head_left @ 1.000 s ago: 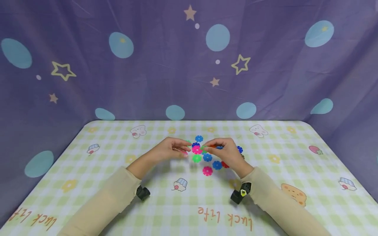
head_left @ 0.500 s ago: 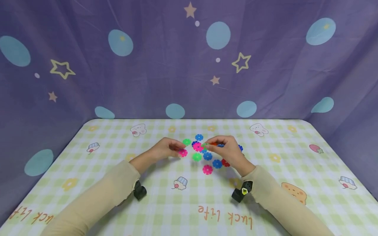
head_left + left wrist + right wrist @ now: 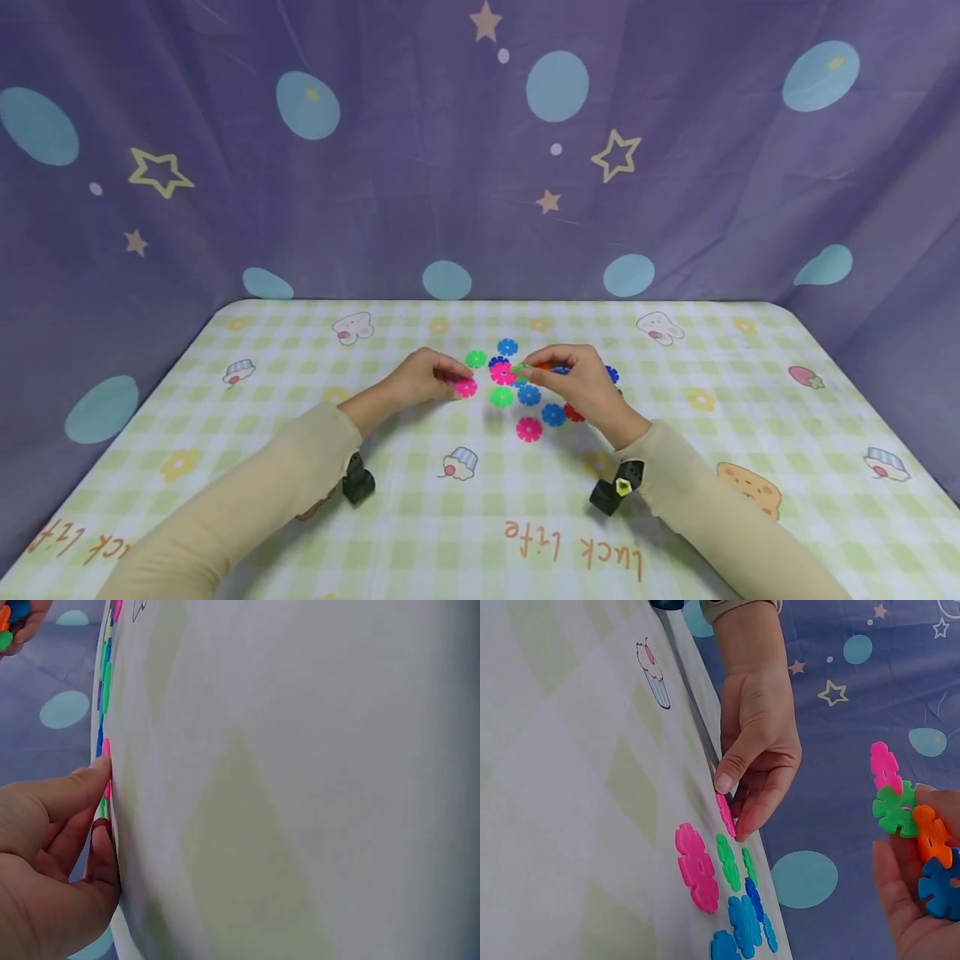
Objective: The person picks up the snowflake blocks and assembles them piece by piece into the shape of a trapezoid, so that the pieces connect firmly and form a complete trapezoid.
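Note:
My left hand is down at the table, its thumb and fingertips pinching the edge of a pink snowflake disc. In the left wrist view the thumb lies on that disc, seen edge-on. Above the table, my right hand holds a chain of joined snowflake discs between thumb and fingers. The right wrist view shows the chain's pink disc at the free end, then a green disc, an orange disc and a blue disc by the palm.
Loose discs lie under and around the chain: a green disc, another green disc, a pink disc, a red disc and several blue discs. A checked cloth covers the table; a purple curtain hangs behind.
My left hand has moved from beside the chain's pink end, left and down to the pink disc on the table. The right hand stays nearly in place, still holding the chain.

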{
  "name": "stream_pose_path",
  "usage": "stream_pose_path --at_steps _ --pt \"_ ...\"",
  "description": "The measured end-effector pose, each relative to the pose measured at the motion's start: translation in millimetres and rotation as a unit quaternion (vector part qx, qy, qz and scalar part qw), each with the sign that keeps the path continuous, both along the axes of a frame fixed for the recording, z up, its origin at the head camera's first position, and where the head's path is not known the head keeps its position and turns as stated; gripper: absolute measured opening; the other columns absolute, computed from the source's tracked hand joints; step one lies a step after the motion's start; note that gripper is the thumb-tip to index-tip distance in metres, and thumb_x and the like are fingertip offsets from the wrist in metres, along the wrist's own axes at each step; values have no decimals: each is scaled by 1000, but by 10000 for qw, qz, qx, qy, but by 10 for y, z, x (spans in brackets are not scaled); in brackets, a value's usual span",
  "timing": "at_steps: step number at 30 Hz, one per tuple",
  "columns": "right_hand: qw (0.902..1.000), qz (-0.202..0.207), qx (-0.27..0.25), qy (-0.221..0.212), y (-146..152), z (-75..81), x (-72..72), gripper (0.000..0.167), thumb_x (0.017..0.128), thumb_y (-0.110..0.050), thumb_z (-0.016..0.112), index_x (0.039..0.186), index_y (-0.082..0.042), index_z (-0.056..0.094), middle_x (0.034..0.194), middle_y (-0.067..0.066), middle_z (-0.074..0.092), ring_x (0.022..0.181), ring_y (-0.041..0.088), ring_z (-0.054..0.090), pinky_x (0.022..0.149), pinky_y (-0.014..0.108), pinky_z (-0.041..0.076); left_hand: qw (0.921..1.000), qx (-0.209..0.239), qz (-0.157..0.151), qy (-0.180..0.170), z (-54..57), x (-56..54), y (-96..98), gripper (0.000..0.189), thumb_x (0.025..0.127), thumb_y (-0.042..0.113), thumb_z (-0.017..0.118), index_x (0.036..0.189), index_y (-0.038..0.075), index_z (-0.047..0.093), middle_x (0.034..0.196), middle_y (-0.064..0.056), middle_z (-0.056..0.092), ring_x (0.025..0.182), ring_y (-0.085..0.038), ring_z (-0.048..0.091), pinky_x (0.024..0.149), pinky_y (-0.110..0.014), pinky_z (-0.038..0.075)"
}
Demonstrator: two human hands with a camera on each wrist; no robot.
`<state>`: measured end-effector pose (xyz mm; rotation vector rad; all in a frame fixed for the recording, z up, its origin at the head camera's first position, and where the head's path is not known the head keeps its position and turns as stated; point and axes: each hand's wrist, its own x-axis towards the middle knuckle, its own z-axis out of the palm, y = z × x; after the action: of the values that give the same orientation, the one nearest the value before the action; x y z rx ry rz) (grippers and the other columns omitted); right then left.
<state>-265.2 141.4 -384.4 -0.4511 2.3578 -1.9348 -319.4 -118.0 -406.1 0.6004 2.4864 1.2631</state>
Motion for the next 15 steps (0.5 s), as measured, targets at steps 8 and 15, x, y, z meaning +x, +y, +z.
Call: stream_pose_path --at_steps 8,15 --pt "10000 68 -23 -12 -38 168 121 13 86 -10 69 95 -1 72 96 9 70 90 39 60 82 49 51 9992 -243 104 308 -3 23 24 29 73 -3 77 101 0 72 97 -10 70 81 -16 58 72 -26 49" --pt "10000 49 62 48 -51 261 176 14 87 -10 68 95 1 72 93 8 70 80 21 61 74 31 52 9975 -525 369 310 18 45 66 32 73 -4 76 103 4 72 95 -5 68 80 -16 53 71 -26 47"
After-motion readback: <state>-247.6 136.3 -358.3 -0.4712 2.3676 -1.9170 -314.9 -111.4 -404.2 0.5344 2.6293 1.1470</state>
